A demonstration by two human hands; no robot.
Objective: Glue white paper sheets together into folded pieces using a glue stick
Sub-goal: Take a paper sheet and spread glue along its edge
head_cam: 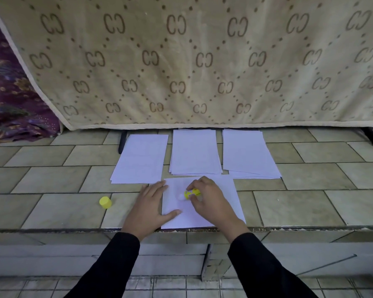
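Your right hand [211, 201] has its fingers [195, 183] curled round the yellow glue stick [192, 192], barrel lying low and the white tip down on the single white sheet [229, 186] nearest you. Your left hand [148, 203] lies flat with straight fingers, half on the tiled surface [52, 179] and half on the sheet's left edge, thumb on the paper, pinning it.

That sheet is light and limp, and I expect it to slide easily on smooth tile. A tacky glue tip will likely drag and buckle it, so hold it down close beside where the tip works. Stroke away from the pinning hand, not toward it. Paper creases for good, so lift it by a corner or an edge with a light pinch, clear of any wet glue.

The stick is small, rigid and round. Grip it mid-barrel for control. Its yellow cap [105, 202] sits on the surface to the left, well apart from the sheet.

More paper waits behind in the left stack [140, 160], middle stack [195, 152] and right stack [246, 153]. Sheets in a stack tend to cling, so fan an edge to take one.
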